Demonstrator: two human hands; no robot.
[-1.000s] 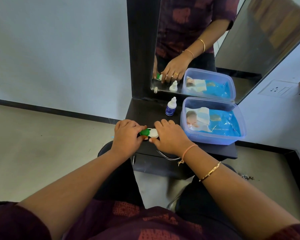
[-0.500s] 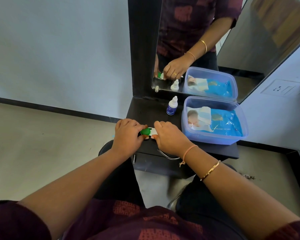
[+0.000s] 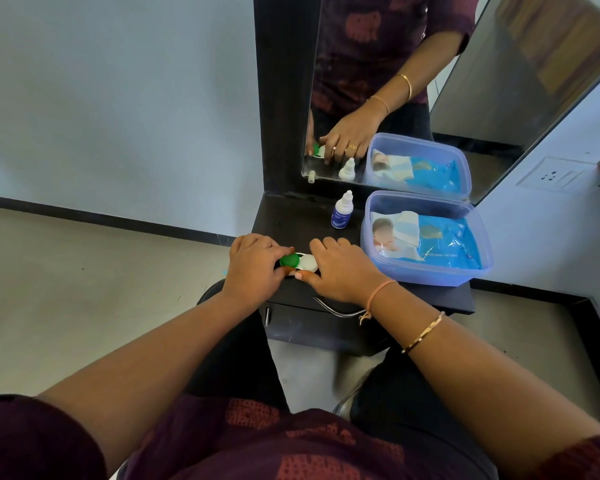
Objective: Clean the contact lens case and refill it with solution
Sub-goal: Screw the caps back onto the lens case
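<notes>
The contact lens case (image 3: 300,262) lies on the front left of a dark shelf (image 3: 291,220). It has a green cap on the left and a white cap on the right. My left hand (image 3: 255,268) pinches the green cap between thumb and fingers. My right hand (image 3: 343,270) rests on the white side, its thumb against the case's front edge. A small white solution bottle (image 3: 341,211) with a blue label stands upright behind, apart from both hands.
A clear blue plastic tub (image 3: 426,275) holding a blue wipes pack sits on the shelf's right half. A mirror (image 3: 395,98) rises behind the shelf. A drawer with a metal handle (image 3: 336,308) is under the shelf edge. A wall socket (image 3: 551,176) is at right.
The view has shifted slightly. My right hand has slid a little to the right, uncovering more of the white cap. Both hands stay on the case.
</notes>
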